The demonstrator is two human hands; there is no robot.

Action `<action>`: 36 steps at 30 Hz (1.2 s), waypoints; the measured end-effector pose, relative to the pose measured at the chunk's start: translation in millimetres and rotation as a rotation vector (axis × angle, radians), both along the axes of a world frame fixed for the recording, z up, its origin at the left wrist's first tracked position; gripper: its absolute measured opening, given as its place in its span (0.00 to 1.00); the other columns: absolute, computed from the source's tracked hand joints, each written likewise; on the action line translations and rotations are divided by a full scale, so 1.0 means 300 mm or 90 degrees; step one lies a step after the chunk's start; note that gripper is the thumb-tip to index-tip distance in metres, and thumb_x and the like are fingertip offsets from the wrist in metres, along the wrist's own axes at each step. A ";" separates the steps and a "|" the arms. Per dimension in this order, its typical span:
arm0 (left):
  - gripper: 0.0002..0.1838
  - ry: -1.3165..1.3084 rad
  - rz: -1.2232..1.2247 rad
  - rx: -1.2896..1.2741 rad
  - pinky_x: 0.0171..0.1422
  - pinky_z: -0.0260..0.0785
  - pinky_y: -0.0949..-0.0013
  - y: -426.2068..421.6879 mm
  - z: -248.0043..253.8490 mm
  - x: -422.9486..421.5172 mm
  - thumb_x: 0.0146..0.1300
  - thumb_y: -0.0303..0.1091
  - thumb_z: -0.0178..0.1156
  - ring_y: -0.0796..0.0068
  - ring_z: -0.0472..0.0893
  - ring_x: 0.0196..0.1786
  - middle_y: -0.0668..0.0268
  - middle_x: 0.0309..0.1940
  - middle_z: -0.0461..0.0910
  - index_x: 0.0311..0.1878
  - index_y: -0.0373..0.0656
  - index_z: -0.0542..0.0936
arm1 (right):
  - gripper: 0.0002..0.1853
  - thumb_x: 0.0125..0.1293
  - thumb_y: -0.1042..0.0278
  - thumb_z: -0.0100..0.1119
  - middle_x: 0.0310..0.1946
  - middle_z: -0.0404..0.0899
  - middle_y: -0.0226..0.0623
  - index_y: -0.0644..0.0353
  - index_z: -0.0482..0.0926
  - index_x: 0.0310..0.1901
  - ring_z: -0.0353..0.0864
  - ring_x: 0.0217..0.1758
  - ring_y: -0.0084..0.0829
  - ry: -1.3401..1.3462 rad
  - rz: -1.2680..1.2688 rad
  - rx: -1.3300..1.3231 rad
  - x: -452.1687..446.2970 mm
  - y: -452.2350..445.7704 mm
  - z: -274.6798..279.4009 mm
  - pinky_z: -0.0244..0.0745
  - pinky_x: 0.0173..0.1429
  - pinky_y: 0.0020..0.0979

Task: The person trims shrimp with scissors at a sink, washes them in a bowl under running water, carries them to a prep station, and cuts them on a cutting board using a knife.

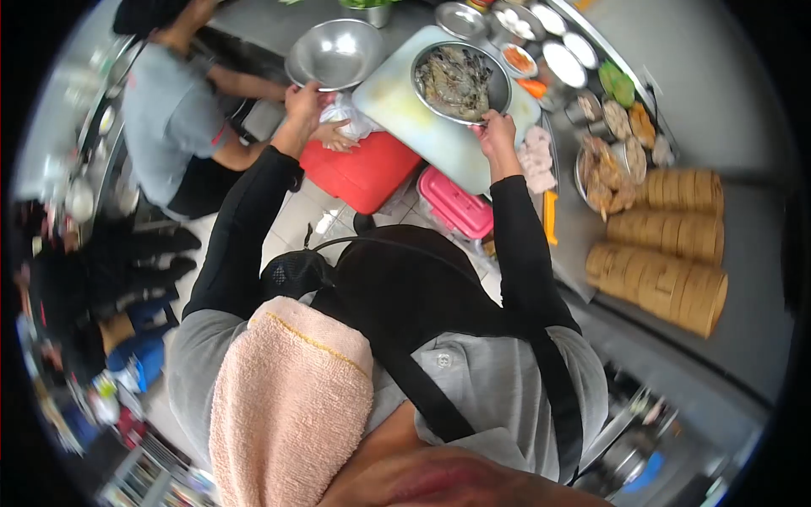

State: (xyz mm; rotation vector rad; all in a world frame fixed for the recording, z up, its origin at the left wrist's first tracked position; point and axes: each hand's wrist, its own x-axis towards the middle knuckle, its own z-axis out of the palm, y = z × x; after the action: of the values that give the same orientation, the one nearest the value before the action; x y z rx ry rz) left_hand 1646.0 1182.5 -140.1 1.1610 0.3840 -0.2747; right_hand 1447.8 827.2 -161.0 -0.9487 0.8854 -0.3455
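My left hand (pixel 304 105) grips the near rim of a steel bowl (pixel 334 52) with nothing seen in it. The bowl is at the left end of a white cutting board (pixel 397 114). My right hand (pixel 496 133) is closed on the near rim of a second steel bowl (pixel 502 95), over the board's right part. Raw shrimp (pixel 454 78), grey and whole, fill most of that second bowl. Just below my left hand, a co-worker's hand (pixel 334 136) is at a white plastic bag (pixel 351 114) on a red lid (pixel 359 173).
A co-worker (pixel 182 118) stands close on the left. Bamboo steamers (pixel 659 287) lie in stacks on the right counter. Behind them sits a bowl of raw poultry (pixel 604 173). Several small ingredient bowls (pixel 564 65) line the back. A pink box (pixel 456 203) is below the board.
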 end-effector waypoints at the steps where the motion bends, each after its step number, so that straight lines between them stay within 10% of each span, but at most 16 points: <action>1: 0.12 0.017 -0.025 -0.013 0.31 0.80 0.60 0.027 -0.063 0.105 0.62 0.21 0.61 0.57 0.84 0.30 0.52 0.33 0.79 0.46 0.36 0.69 | 0.21 0.58 0.81 0.54 0.43 0.74 0.50 0.65 0.62 0.52 0.82 0.31 0.42 -0.011 -0.012 -0.009 -0.003 0.035 0.011 0.82 0.22 0.36; 4: 0.09 0.082 -0.121 -0.188 0.37 0.82 0.57 0.035 -0.337 0.385 0.66 0.30 0.61 0.57 0.86 0.37 0.52 0.35 0.81 0.40 0.35 0.74 | 0.22 0.57 0.82 0.54 0.39 0.75 0.43 0.61 0.62 0.53 0.80 0.33 0.38 0.022 -0.112 -0.064 -0.143 0.003 -0.012 0.84 0.24 0.38; 6: 0.15 0.103 -0.169 -0.026 0.49 0.83 0.54 0.051 -0.398 0.444 0.68 0.34 0.60 0.56 0.85 0.44 0.50 0.40 0.81 0.48 0.31 0.71 | 0.25 0.57 0.82 0.54 0.38 0.74 0.40 0.59 0.61 0.56 0.79 0.31 0.35 0.007 -0.138 -0.053 -0.287 0.010 0.049 0.84 0.25 0.39; 12: 0.46 0.088 -0.169 -0.139 0.65 0.76 0.55 0.041 -0.183 0.177 0.68 0.49 0.66 0.50 0.77 0.61 0.43 0.61 0.69 0.76 0.38 0.49 | 0.35 0.61 0.71 0.63 0.46 0.75 0.37 0.61 0.58 0.68 0.75 0.47 0.34 0.076 -0.212 -0.085 -0.835 -0.044 0.041 0.79 0.44 0.44; 14: 0.47 0.110 -0.119 -0.043 0.64 0.75 0.58 0.038 -0.142 0.133 0.65 0.59 0.66 0.54 0.78 0.60 0.47 0.57 0.72 0.75 0.39 0.56 | 0.32 0.63 0.68 0.63 0.47 0.76 0.37 0.58 0.61 0.66 0.77 0.49 0.36 0.110 -0.312 -0.098 -0.934 -0.047 0.053 0.77 0.44 0.42; 18: 0.21 0.079 -0.155 -0.014 0.41 0.86 0.58 0.028 -0.187 0.307 0.66 0.20 0.55 0.50 0.85 0.43 0.44 0.49 0.77 0.61 0.35 0.64 | 0.12 0.61 0.80 0.54 0.33 0.78 0.37 0.58 0.70 0.46 0.77 0.23 0.29 0.044 -0.256 -0.095 -0.960 -0.008 0.199 0.63 0.16 0.25; 28: 0.22 0.021 -0.016 -0.096 0.46 0.88 0.54 0.100 -0.220 0.560 0.67 0.19 0.54 0.51 0.84 0.46 0.48 0.49 0.75 0.62 0.37 0.60 | 0.27 0.58 0.75 0.61 0.34 0.72 0.33 0.62 0.64 0.59 0.71 0.25 0.24 0.066 -0.023 -0.072 -0.208 0.022 0.133 0.69 0.21 0.29; 36: 0.19 -0.009 0.065 0.027 0.44 0.85 0.66 0.278 -0.068 0.343 0.70 0.25 0.53 0.57 0.87 0.43 0.52 0.48 0.80 0.62 0.38 0.65 | 0.19 0.58 0.81 0.53 0.35 0.73 0.46 0.69 0.61 0.50 0.77 0.23 0.37 0.003 0.117 -0.064 0.523 0.125 0.084 0.77 0.18 0.33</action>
State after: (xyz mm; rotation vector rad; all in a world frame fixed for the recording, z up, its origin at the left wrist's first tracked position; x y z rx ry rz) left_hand 1748.8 1265.8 -160.6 1.1803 0.4369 -0.1706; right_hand 1604.5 864.6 -135.8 -1.1151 0.7844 -0.2323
